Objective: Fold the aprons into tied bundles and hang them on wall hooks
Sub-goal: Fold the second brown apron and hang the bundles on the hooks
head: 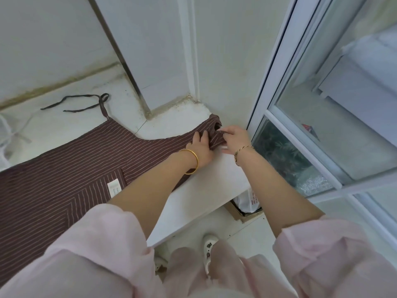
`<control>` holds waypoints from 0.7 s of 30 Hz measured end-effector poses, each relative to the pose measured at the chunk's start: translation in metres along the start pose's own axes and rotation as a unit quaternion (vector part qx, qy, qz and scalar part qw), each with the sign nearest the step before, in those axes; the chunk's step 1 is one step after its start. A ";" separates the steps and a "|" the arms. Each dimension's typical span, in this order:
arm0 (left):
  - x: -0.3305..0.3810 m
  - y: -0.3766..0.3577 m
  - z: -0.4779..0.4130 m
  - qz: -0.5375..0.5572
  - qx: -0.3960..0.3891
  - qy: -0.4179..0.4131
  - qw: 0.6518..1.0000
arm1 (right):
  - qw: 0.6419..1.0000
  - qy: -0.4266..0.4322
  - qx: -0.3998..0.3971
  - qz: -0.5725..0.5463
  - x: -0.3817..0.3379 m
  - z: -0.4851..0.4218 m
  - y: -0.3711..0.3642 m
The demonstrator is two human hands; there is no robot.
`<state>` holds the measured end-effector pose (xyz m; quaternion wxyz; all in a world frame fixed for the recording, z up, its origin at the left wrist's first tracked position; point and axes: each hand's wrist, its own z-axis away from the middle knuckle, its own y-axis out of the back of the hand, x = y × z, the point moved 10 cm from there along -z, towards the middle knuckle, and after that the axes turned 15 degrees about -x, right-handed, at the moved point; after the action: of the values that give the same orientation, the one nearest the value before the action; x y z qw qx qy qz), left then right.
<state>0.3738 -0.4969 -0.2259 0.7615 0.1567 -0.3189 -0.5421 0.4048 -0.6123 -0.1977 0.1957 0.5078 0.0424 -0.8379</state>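
Note:
A brown apron with thin pale stripes (64,168) lies spread flat on a white counter (206,186), its bib end toward the right corner by the wall. A dark waist tie (86,102) trails loose on the counter at the back left. My left hand (200,147) presses flat on the bib with straight fingers. Just to its right, my right hand (235,139) pinches the bib's top edge near the neck-strap end, which is folded up against the wall.
A white wall and door frame (163,61) rise right behind the counter. A sliding window (322,104) stands at the right. A cardboard box with a plastic bag (247,205) sits on the floor below the counter's edge. White fabric (6,136) lies at the far left.

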 end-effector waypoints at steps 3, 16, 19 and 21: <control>-0.010 0.006 0.000 0.047 0.002 -0.013 0.999 | 0.991 0.034 0.015 0.132 -0.018 0.004 0.008; -0.014 0.020 0.015 0.150 0.013 -0.064 0.987 | 0.989 0.117 0.011 0.087 -0.019 0.010 -0.020; -0.006 0.018 0.021 0.110 0.014 -0.076 0.991 | 0.981 0.151 0.046 0.115 -0.027 0.008 -0.018; -0.003 0.019 0.024 0.080 0.020 -0.085 0.993 | 0.974 0.162 0.051 0.149 -0.034 0.006 -0.018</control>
<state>0.3711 -0.4843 -0.1981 0.7694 0.0992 -0.4042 -0.4847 0.4072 -0.5876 -0.1679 0.2831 0.6465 -0.0451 -0.7070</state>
